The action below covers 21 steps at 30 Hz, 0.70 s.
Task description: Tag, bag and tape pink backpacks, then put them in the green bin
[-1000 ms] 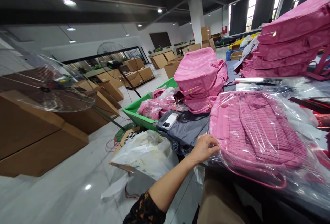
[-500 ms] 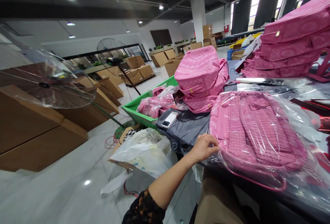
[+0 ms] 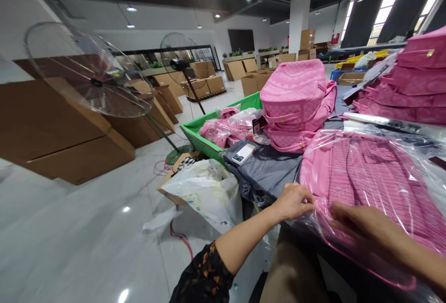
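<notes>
A pink backpack wrapped in a clear plastic bag (image 3: 369, 187) lies flat on the table in front of me. My left hand (image 3: 294, 200) pinches the plastic at the bag's near left corner, fingers curled shut on it. My right hand (image 3: 362, 228) rests on top of the wrapped backpack near its front edge, fingers bent and pressing the plastic. Behind it stands an unwrapped pink backpack (image 3: 296, 98) on another pink bag. A stack of flat pink bags (image 3: 411, 89) rises at the far right.
A white phone (image 3: 244, 153) lies on grey cloth (image 3: 268, 173) on the table. A green bin (image 3: 205, 140) holds wrapped pink bags. A box with white plastic (image 3: 204, 189) sits on the floor. Standing fans (image 3: 90, 80) and cardboard boxes (image 3: 59, 131) fill the left.
My right hand has come into view and landed on the wrapped backpack. My head has turned, shifting the scene right. My left hand keeps its pinch on the plastic.
</notes>
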### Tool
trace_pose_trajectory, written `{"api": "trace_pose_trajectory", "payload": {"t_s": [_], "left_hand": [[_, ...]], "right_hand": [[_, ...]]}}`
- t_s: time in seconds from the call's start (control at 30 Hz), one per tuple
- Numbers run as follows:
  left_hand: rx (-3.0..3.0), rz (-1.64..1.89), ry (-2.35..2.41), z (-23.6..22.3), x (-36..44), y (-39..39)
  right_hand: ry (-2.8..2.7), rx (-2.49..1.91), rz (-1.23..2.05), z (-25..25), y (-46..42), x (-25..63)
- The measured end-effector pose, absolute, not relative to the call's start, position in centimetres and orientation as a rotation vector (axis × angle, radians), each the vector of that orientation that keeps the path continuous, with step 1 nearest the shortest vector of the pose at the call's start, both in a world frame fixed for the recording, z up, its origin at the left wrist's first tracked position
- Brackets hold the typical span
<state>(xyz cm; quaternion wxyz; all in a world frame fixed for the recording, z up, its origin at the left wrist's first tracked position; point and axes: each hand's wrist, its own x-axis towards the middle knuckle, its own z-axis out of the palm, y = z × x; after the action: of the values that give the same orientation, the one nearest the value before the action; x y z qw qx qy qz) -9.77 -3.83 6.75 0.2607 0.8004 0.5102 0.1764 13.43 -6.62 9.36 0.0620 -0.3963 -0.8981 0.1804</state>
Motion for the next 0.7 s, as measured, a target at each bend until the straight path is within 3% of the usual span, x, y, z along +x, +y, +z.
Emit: {"api": "trace_pose_trajectory", "payload": {"t_s": [0.23, 0.4, 0.7], "left_hand": [[2.205, 0.419, 1.366, 6.8, -9.9, -3.8], [2.188, 0.44, 1.339, 6.5, -10.2, -3.4], [2.189, 0.388, 1.278, 7.2, -10.2, -3.2]], "right_hand": [[-2.834, -1.554, 0.769, 10.7, 1.1, 11.5], [-2.594, -1.601, 0.374, 9.9, -1.9, 13.2], [-2.747, -1.587, 0.333, 7.6, -3.7, 7.7]]}}
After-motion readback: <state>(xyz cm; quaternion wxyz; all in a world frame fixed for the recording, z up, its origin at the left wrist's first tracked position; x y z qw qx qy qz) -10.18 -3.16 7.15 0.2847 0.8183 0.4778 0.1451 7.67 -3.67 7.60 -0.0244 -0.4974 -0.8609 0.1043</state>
